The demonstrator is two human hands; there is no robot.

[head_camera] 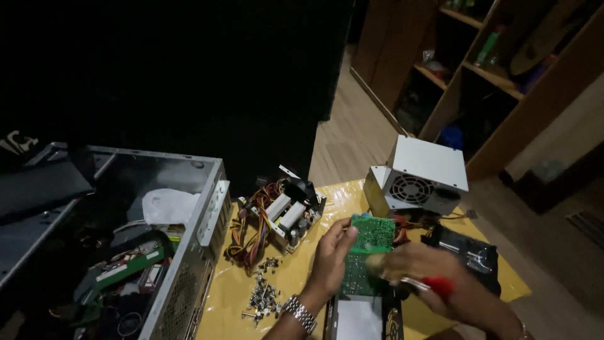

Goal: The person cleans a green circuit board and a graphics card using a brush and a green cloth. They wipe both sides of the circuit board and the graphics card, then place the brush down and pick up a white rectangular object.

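Observation:
My left hand (330,258), with a metal watch on its wrist, holds a green circuit board (367,249) upright by its left edge over the yellow table cover (314,252). At the board's lower right, my right hand (434,277) is blurred and grips a red-handled tool (434,286). The tool's tip points toward the board. Below the board lies a dark open device with a pale panel (360,318).
An open grey computer case (189,252) full of parts stands at left. A bare power supply board with coloured wires (277,217) and a pile of screws (263,299) lie on the cover. A white power supply box (418,179) and a black component (469,255) sit at right. Wooden shelves (478,69) stand behind.

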